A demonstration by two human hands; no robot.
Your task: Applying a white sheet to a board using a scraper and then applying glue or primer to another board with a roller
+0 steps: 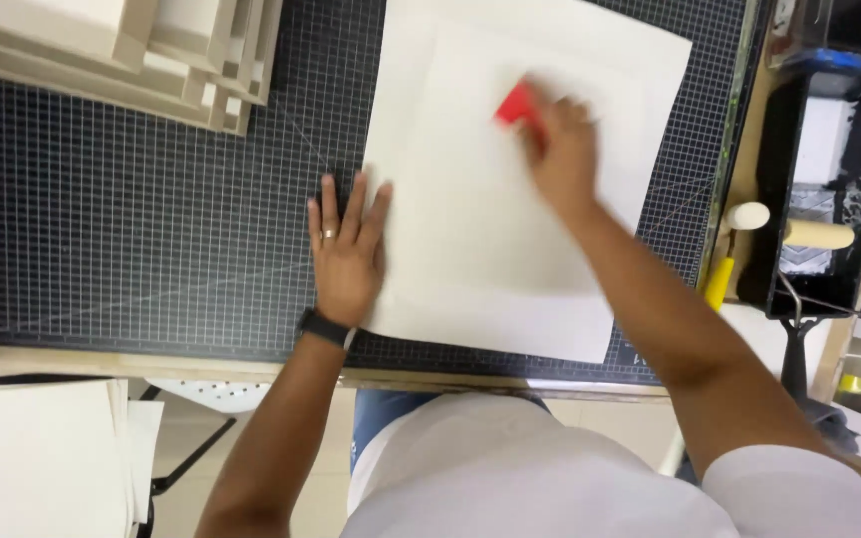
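Note:
A large cream sheet [470, 249] lies on a dark gridded cutting mat [151, 199], with a raised square shape showing under it. My left hand [347, 244] rests flat with its fingers spread on the sheet's left edge, half on the mat. My right hand [562, 149] is blurred and presses a small red flat tool [517, 103] against the upper part of the sheet.
A stack of cream boards [132, 50] sits at the mat's top left. Right of the mat stands a black paint tray [779, 179] holding a roller [817, 234] with a yellow handle [719, 284]. More cream sheets [42, 458] lie at bottom left.

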